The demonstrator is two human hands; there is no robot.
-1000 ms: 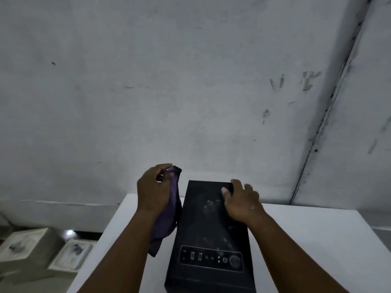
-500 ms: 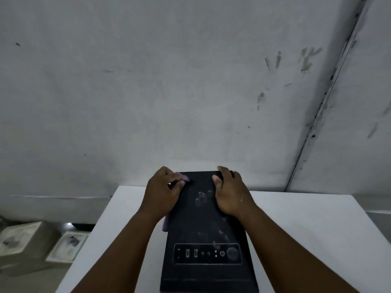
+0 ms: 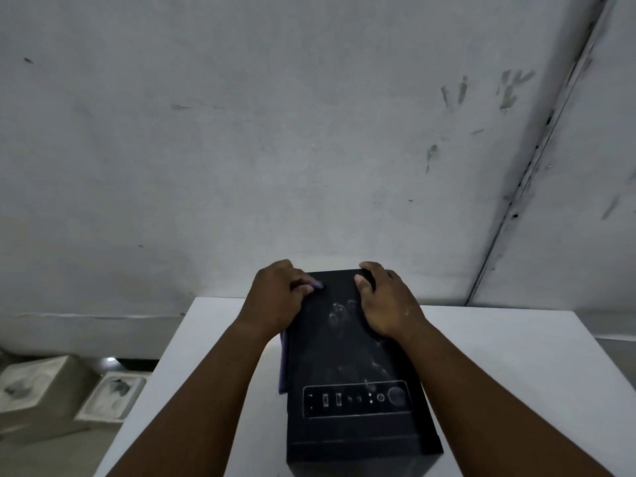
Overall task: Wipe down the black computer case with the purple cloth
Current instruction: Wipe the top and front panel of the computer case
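The black computer case [image 3: 354, 373] stands upright on a white table [image 3: 509, 366], its dusty top panel facing me with a row of ports and a round button near my side. My left hand [image 3: 275, 301] grips the purple cloth [image 3: 283, 370] at the case's far left top edge; a cloth tip shows by my thumb and a strip hangs down the left side. My right hand [image 3: 385, 301] rests on the top at the far right, fingers curled over the back edge.
A grey stained wall [image 3: 309, 149] rises right behind the table. Two pale foam packing blocks [image 3: 44, 397] lie on the floor at the lower left. The table surface extends to the right of the case.
My left hand came down from above the table with the cloth and now presses it against the case's top left edge. My right hand slid slightly toward the back edge.
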